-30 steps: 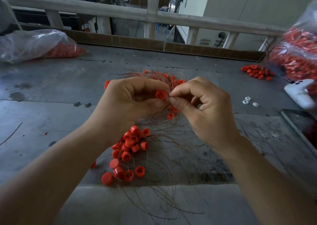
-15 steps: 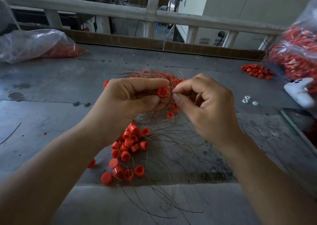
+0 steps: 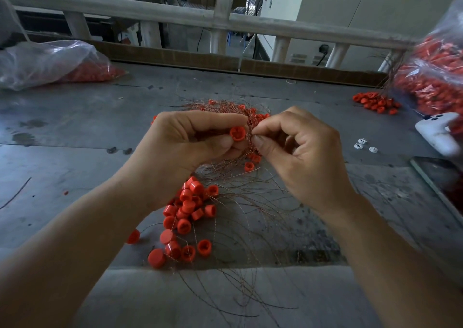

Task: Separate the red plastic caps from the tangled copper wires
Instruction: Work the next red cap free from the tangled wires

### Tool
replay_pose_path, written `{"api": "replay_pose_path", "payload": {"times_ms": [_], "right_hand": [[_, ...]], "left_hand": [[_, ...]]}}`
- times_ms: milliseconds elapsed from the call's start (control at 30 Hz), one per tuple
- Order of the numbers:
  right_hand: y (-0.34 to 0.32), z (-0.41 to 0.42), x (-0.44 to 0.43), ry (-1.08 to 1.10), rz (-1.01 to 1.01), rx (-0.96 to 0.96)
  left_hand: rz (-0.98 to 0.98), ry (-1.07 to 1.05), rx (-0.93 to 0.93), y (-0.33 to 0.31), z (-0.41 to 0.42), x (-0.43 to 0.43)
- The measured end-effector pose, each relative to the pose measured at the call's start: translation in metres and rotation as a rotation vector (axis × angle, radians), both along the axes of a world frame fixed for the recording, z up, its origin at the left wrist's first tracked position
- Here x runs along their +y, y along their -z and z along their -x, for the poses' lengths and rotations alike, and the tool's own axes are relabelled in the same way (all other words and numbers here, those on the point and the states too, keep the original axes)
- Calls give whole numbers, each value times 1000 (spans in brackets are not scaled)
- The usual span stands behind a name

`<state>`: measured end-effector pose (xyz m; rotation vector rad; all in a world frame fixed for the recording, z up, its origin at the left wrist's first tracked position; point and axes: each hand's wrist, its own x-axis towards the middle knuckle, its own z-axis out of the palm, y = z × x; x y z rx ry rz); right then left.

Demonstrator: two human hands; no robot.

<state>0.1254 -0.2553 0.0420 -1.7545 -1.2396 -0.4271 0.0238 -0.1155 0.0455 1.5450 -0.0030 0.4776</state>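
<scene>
My left hand point(image 3: 190, 142) pinches a red cap point(image 3: 236, 133) between thumb and forefinger, with a bundle of tangled copper wires point(image 3: 225, 108) bunched behind it. Just to the cap's right, my right hand point(image 3: 300, 152) pinches a thin copper strand between thumb and forefinger. More caps hang in the tangle point(image 3: 253, 158) under my fingers. Below my left wrist a heap of loose red caps point(image 3: 186, 215) lies on the grey table point(image 3: 75, 132). Loose copper strands point(image 3: 250, 227) spread across the table's near part.
A clear bag of red caps point(image 3: 50, 64) lies at the far left. A fuller bag point(image 3: 436, 77) stands at the far right, with a small cap pile point(image 3: 375, 102) beside it. A white controller point(image 3: 438, 135), white bits point(image 3: 362, 145) and a dark tablet point(image 3: 446, 185) sit right.
Both hands have risen slightly with the wire bundle. The cap in my left fingers has turned, so its open side shows, and my right fingertips sit closer to it.
</scene>
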Motion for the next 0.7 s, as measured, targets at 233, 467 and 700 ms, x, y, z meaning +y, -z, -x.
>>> {"api": "replay_pose_path", "payload": {"times_ms": [233,467,700], "right_hand": [[0,0,0,0,-7,-14],[-1,1,0,-19,-24,16],[-2,2,0,-28,-27,31]], "left_hand": [[12,1,12,0,0,0],[24,-4,17,0,1,1],[65,-3,24,-2,1,-1]]}}
